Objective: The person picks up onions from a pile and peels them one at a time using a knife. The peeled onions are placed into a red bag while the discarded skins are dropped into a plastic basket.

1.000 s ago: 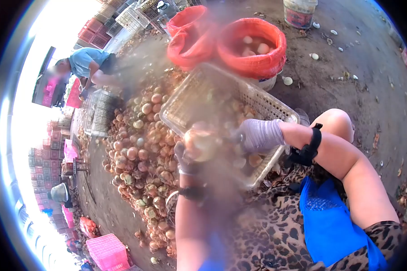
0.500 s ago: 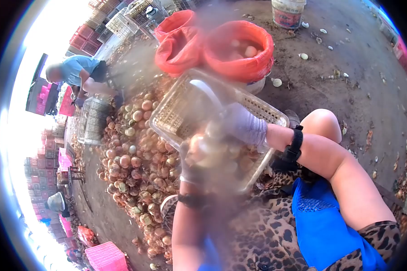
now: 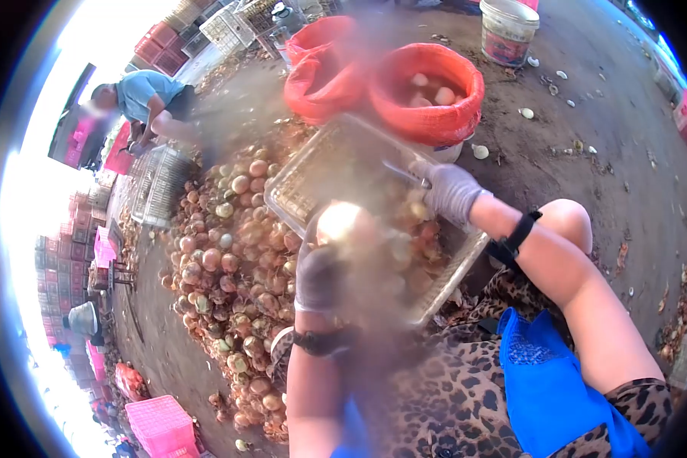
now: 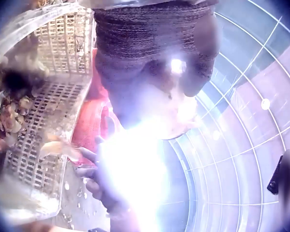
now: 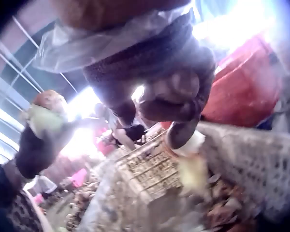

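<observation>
My gloved left hand [image 3: 320, 278] holds an onion [image 3: 340, 221] over the near left side of a plastic crate [image 3: 446, 286]; glare washes out much of the onion. The right wrist view shows the same onion [image 5: 48, 113], partly pale and partly brown-skinned. Across the crate, my gloved right hand [image 3: 454, 191] has curled fingers around what looks like a small knife [image 3: 404, 172], its thin bright blade pointing toward the left. Below the right fingers, a pale strip of onion peel [image 5: 193, 171] shows blurred. Onions and loose skins [image 3: 427, 237] lie inside the crate.
A heap of onions [image 3: 229, 259] covers the ground to the left. Two red-lined containers [image 3: 427, 126] stand beyond the crate, one with peeled onions. A white bucket [image 3: 507, 34] sits farther back. Another person [image 3: 145, 99] bends over a crate [image 3: 160, 183] at left.
My right hand has drawn away from the onion, up and to the right over the crate. The left hand keeps hold of the onion, which now sits higher in its fingers.
</observation>
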Tool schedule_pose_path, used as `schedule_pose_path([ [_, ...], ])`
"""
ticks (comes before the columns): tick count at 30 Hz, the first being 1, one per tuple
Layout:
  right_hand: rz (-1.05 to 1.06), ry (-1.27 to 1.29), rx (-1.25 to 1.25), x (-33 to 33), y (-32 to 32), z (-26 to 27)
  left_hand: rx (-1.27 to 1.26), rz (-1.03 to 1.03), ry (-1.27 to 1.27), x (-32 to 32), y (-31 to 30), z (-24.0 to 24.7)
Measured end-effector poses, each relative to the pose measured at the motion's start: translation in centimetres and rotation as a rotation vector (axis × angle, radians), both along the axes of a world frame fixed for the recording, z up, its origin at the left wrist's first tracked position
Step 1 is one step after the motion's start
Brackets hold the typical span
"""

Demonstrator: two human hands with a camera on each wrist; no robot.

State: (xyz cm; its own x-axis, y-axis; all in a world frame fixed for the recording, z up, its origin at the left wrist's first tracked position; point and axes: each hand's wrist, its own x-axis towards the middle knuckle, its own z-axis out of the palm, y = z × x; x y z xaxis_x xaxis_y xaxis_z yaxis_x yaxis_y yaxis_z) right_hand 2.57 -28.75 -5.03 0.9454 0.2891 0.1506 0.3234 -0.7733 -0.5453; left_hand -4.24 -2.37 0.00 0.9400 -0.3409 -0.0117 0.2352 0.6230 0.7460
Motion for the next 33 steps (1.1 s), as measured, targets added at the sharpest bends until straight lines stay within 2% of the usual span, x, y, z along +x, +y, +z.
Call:
schedule_pose_path([
  [1,-0.066,0.18,0.235,-1.4,1.0,0.5,0.0,0.01,-0.014,0.1,0.2,0.1],
  [3,-0.036,0.959,0.801,-3.4,3.0,5.6,-0.001,0.019,-0.035,0.4,0.0,0.4],
  [5,0.016,0.815,1.041,-5.7,4.9,7.0,-0.009,0.027,-0.048,0.8,-1.6,0.0],
  [7,0.036,0.66,1.094,-5.7,5.4,6.6,0.23,0.01,-0.04,2.9,-1.3,-3.1],
  [9,0.026,0.52,0.962,-4.8,5.8,4.1,0.153,-0.045,0.023,3.8,-1.8,-4.0],
  [10,0.042,0.416,0.811,-4.4,5.7,3.8,0.112,-0.064,0.054,4.1,-2.0,-4.5],
  [12,0.068,0.212,0.511,-3.7,5.4,3.4,1.011,0.031,-0.359,3.6,-2.0,-5.7],
  [13,0.077,0.151,0.488,-3.7,5.4,3.4,0.95,0.027,-0.318,3.7,-1.8,-5.5],
  [16,0.122,-0.003,0.43,-4.1,5.5,4.7,1.152,-0.06,-0.297,3.4,-2.4,-2.2],
  [18,0.175,-0.069,0.384,-4.2,5.4,5.3,0.286,0.053,0.026,1.8,-4.3,0.6],
  [19,0.202,-0.101,0.348,-4.2,5.2,5.3,0.228,0.111,-0.017,2.2,-4.1,-0.2],
  [21,0.266,-0.151,0.227,-4.1,5.2,4.3,0.263,0.101,-0.142,2.5,-3.7,-1.3],
  [25,0.116,0.045,0.091,-5.0,6.1,3.7,0.318,0.134,-0.236,2.7,-2.5,-3.0],
  [28,0.2,0.129,-0.048,-4.5,5.2,4.3,0.366,0.111,-0.293,2.5,-2.3,-2.8],
  [31,0.242,0.1,-0.157,-3.7,3.6,3.8,0.387,0.18,-0.054,0.7,-2.9,-0.5],
  [33,0.201,0.021,-0.072,-3.7,3.9,2.5,0.424,0.165,-0.061,0.8,-2.2,-0.7],
])
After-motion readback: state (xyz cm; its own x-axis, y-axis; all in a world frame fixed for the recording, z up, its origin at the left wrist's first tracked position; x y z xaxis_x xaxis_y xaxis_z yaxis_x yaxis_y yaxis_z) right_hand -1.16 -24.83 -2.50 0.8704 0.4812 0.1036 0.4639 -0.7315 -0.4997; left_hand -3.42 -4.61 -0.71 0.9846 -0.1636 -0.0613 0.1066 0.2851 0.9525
